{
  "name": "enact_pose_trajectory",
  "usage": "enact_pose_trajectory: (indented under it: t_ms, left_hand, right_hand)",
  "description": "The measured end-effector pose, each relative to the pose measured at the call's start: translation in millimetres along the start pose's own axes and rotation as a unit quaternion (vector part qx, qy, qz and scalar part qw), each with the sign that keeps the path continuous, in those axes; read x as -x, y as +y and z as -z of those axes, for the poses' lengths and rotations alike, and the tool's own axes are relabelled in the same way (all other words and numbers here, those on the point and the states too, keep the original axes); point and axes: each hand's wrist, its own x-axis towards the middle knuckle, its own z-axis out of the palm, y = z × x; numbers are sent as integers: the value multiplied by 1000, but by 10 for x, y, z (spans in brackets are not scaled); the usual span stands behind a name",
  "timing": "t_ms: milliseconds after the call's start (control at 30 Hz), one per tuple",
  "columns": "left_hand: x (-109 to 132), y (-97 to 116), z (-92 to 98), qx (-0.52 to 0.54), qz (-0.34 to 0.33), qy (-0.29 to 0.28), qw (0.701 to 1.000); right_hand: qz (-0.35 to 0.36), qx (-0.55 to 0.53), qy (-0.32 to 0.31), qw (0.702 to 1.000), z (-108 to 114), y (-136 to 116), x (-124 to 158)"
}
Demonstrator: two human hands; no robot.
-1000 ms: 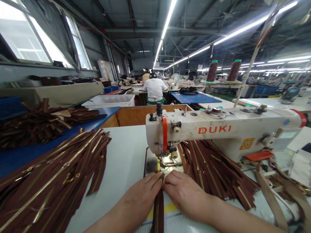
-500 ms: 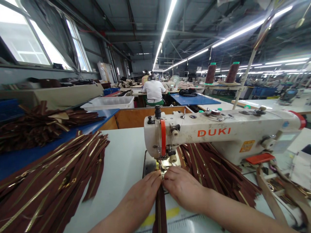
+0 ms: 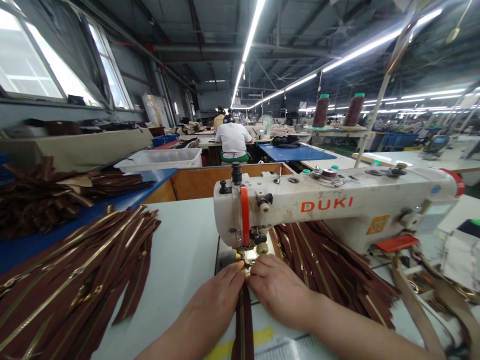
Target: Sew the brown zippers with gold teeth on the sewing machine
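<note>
A brown zipper (image 3: 244,325) with a metal-coloured tooth line runs from the table's front edge up to the needle area of a white sewing machine (image 3: 322,200). My left hand (image 3: 222,287) pinches its upper end from the left, just below the presser foot. From the right, my right hand (image 3: 275,282) grips the same end, fingers curled close to the left fingertips. The fingers cover the zipper's far end. Light shines on the metal plate (image 3: 250,255) under the needle.
A pile of brown zippers (image 3: 86,270) covers the table's left side. More zippers (image 3: 322,260) lie beneath the machine arm. Thread cones (image 3: 320,112) stand behind it. Beige straps (image 3: 408,300) sit at right. A person in a white shirt (image 3: 233,139) sits farther back.
The whole view has shifted slightly, so the machine and piles appear a little farther left. Both hands stay at the zipper's upper end below the needle.
</note>
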Motion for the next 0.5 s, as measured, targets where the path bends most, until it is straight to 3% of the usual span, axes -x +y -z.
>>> enact_pose_trajectory:
  t_ms: [167, 500]
  left_hand:
    - [-10, -20, -5, 9, 9, -10, 1000]
    - [4, -12, 1, -7, -8, 28, 1000]
  right_hand:
    - [0, 5, -8, 1000, -9, 5, -1]
    - [3, 9, -13, 1000, -12, 0, 6]
